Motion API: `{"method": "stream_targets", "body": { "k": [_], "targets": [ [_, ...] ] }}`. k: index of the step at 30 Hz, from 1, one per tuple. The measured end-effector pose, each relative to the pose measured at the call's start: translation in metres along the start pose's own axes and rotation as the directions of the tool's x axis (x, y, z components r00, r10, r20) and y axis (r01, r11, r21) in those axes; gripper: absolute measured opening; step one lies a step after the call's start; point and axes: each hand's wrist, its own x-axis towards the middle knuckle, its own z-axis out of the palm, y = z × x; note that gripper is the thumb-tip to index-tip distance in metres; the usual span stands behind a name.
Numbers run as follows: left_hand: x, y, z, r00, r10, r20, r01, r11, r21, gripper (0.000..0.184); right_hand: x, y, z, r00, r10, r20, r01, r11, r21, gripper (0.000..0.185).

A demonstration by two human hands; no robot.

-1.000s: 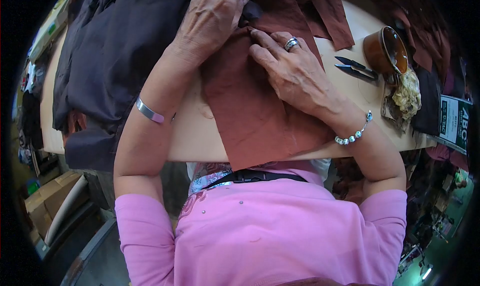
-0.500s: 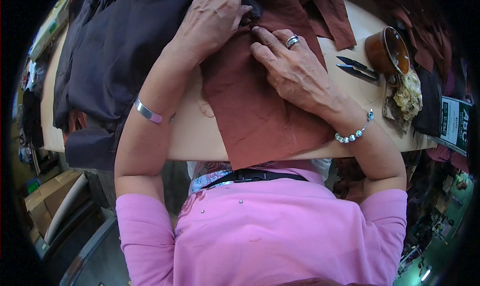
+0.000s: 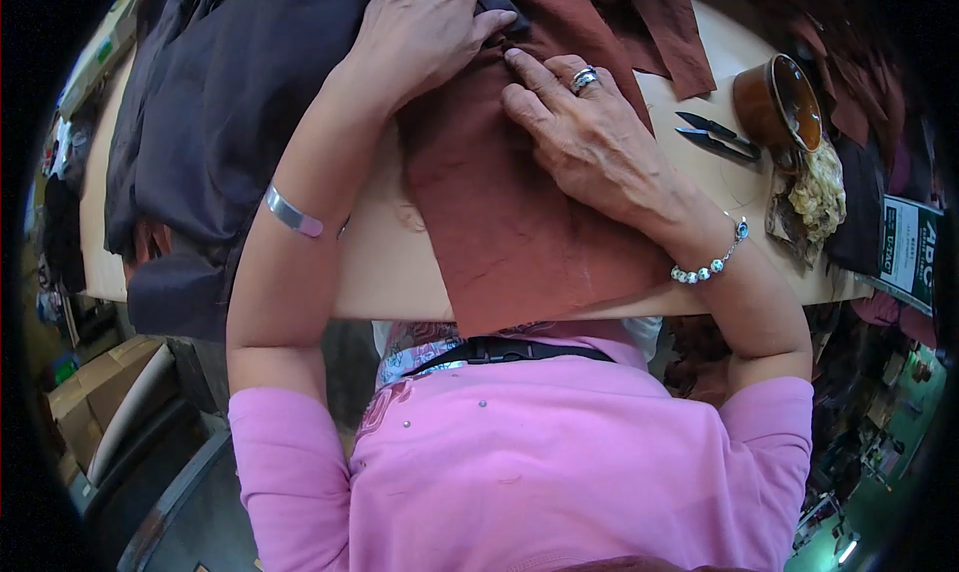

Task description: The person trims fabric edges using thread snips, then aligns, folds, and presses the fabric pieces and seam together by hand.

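Reddish-brown cloth [image 3: 499, 222] lies over the table's near edge, with a small dark piece [image 3: 496, 14] at its top between my hands. My left hand [image 3: 425, 32] rests at that dark piece, thumb stretched toward it; its fingertips run out of the top of the view. On the brown cloth lies my right hand [image 3: 589, 127], ringed, its index fingertip pressing at a fold beside the dark piece and its other fingers bent. Dark cloth [image 3: 260, 112] is heaped left of my left hand.
Black thread snips [image 3: 717, 137] lie right of my right hand. Beyond them stand a brown glazed cup [image 3: 777, 102] and a crumpled yellowish clump [image 3: 817, 197]. More brown cloth [image 3: 839, 62] hangs at the far right, above a green-and-white packet [image 3: 907, 252].
My left hand has shifted slightly up, and its thumb has moved right, farther over the dark piece. My right hand has hardly moved.
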Motion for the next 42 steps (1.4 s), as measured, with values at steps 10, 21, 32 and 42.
{"method": "stream_targets", "body": {
  "k": [10, 21, 32, 42],
  "targets": [
    [0.007, -0.014, 0.013, 0.938, 0.309, -0.153, -0.293, 0.949, 0.120, 0.006, 0.000, 0.000, 0.001, 1.000, -0.009, -0.013, 0.009, 1.000, 0.014, 0.025],
    [0.005, -0.008, 0.011, 0.955, 0.264, -0.131, -0.248, 0.960, 0.131, 0.006, 0.008, 0.003, 0.000, 0.998, 0.042, 0.055, -0.046, 0.995, 0.084, 0.028],
    [-0.005, -0.007, 0.018, 0.997, 0.078, 0.000, -0.078, 0.997, -0.011, 0.020, 0.019, 0.010, -0.010, 0.981, 0.158, 0.112, -0.181, 0.952, 0.245, 0.035],
    [-0.003, -0.019, 0.024, 0.999, 0.034, 0.041, -0.023, 0.966, -0.256, 0.024, -0.065, -0.042, -0.060, 0.976, -0.093, 0.195, 0.026, 0.946, 0.322, 0.034]
  ]
}}
